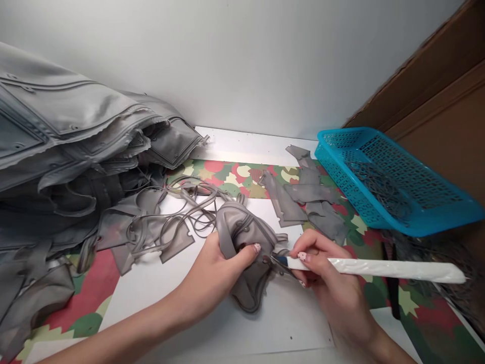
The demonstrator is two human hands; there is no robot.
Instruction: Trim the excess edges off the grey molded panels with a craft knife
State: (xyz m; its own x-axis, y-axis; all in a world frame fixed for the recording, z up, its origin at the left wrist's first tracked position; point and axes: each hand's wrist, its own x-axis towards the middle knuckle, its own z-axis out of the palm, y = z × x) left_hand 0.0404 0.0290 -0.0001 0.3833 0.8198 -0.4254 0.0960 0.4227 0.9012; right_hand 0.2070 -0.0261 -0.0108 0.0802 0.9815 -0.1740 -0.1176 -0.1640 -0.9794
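My left hand [223, 268] is closed on a folded grey rubber sheet [250, 230] with raised ridges and small holes, its thumb pressed on top. My right hand [322, 273] pinches a long tool with a white wrapped handle [397, 269], held almost level. The tool's dark, narrow metal tip touches the right edge of the sheet, near a small hole. Whether that tip is a blade or tweezers I cannot make out. Thin grey rubber strips [197, 202] lie tangled just beyond my left hand. White paper [288, 323] is spread beneath both hands.
A large stack of moulded grey rubber sheets [76, 116] rises at the left. Loose flat grey scraps [318, 194] lie at the back right. Beside them, a blue plastic basket [329, 151] holds thin dark strips. A camouflage-patterned cloth [231, 172] covers the table; brown cardboard [435, 96] stands at the right.
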